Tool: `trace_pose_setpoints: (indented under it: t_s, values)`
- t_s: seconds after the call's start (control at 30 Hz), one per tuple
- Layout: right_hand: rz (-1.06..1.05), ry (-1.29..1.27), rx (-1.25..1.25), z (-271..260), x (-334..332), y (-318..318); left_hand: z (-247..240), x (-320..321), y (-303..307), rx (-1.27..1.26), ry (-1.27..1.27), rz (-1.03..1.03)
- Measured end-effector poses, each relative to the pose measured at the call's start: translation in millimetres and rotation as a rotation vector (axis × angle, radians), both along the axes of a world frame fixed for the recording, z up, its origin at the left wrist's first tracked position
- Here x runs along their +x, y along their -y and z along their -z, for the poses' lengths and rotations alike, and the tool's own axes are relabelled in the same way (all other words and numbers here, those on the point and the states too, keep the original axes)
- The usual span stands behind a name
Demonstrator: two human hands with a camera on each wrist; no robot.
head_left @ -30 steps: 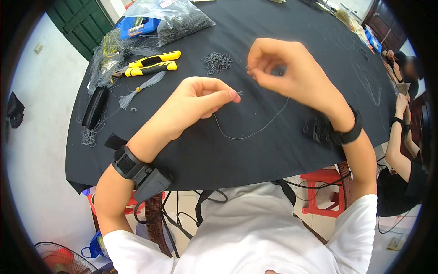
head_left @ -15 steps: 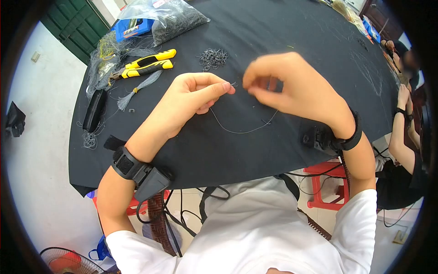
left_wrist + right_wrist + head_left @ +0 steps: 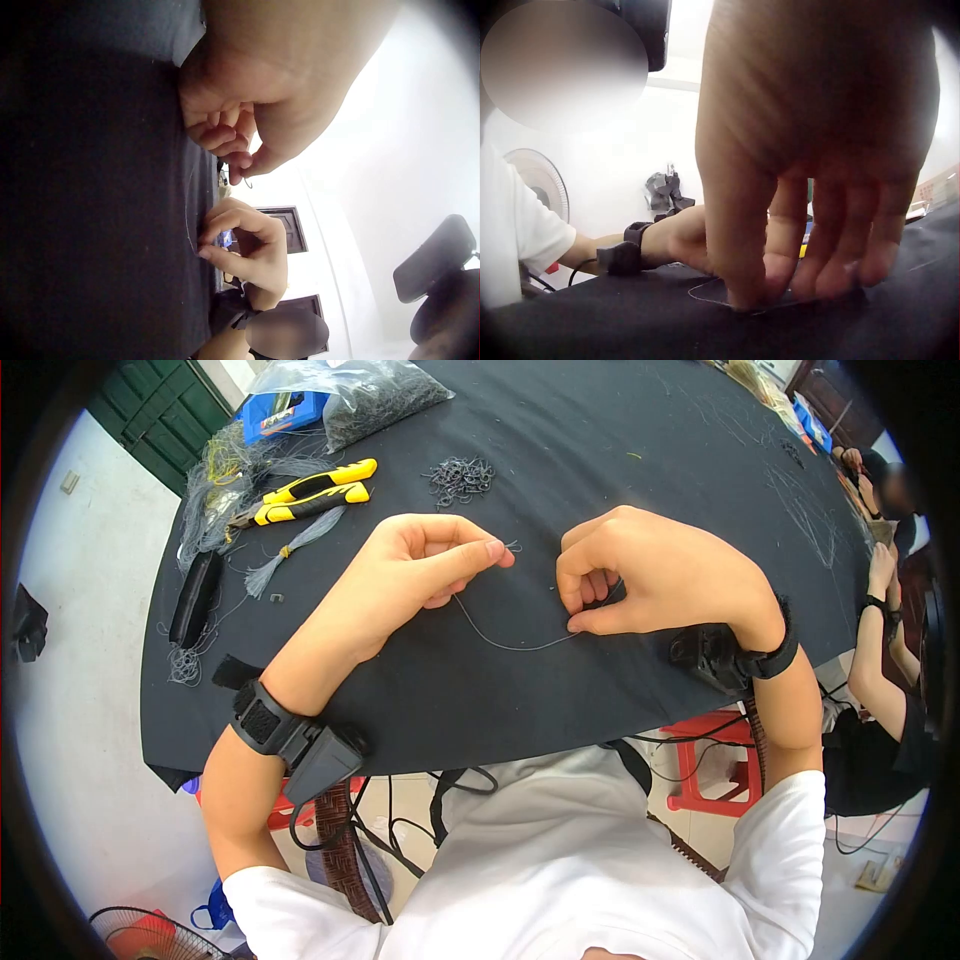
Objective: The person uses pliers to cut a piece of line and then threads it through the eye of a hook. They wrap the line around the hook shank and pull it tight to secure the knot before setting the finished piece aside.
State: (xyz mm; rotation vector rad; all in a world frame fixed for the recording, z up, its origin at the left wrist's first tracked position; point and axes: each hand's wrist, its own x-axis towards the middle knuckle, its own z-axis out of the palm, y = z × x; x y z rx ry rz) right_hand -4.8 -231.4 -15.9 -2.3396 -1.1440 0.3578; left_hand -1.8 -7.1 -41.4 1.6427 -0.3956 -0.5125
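Wearing a white shirt point(image 3: 560, 880) and a black strap on each wrist, a person has both hands on a round table point(image 3: 560, 700) draped in black cloth. A red stool point(image 3: 710, 765) shows under the near edge.

The left hand point(image 3: 420, 575) lies on its side on the cloth. Thumb and forefinger are pressed together on one end of a thin line point(image 3: 505, 645), and the other fingers are curled into the palm. Something tiny sticks out past the fingertips, possibly a small hook, but it is too small to be sure.

From there the thin line sags in a shallow curve across the cloth to the right hand point(image 3: 660, 575), just beside the left. Its fingers are curled under. The thumb tip and forefinger pin the line's other end against the table, and the remaining fingertips press on the cloth next to it.

Beyond the hands lies a loose pile of small dark wire pieces point(image 3: 460, 475). Left of that pile are yellow-handled cutters point(image 3: 310, 490), with a tied bundle of grey line point(image 3: 285, 550) and a flat black case point(image 3: 195, 598) nearer the table's left rim. At the far edge sit a clear plastic bag of dark bits point(image 3: 385, 395) and a blue packet point(image 3: 275, 415). A second person's forearms point(image 3: 880, 610) rest at the right rim.
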Motion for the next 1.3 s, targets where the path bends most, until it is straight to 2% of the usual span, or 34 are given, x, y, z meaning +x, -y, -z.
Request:
trace_pose_setpoints:
  t_s: [0.17,0.37,0.6,0.73,0.83,1.03,1.17,1.3]
  values:
    - [0.011,-0.088,-0.049,-2.7,-0.5,-6.6,-1.6,0.3,0.4,0.019,-0.009,-0.004]
    - [0.044,-0.158,0.017,-4.6,4.2,-3.4,-2.1,-0.5,0.4,0.032,-0.003,-0.005]
    - [0.158,-0.102,0.398,-0.2,15.8,0.1,-3.3,-1.5,1.4,0.019,-0.018,-0.004]
    - [0.274,-0.292,0.522,-9.8,5.1,-8.7,-1.3,-2.2,1.5,-0.048,-0.044,-0.034]
    - [0.229,-0.368,0.672,-7.0,1.7,-14.8,-1.2,-4.3,4.0,-0.115,-0.136,-0.116]
    - [0.207,-0.298,0.772,0.7,5.1,-15.4,-1.0,-6.7,5.3,-0.285,-0.319,-0.090]
    - [0.152,0.035,0.657,1.5,8.1,-14.5,-1.9,-7.2,5.2,-0.321,-0.345,-0.095]
    - [0.100,0.241,0.591,-3.9,3.8,-16.1,1.7,-5.1,2.2,-0.373,-0.377,-0.081]
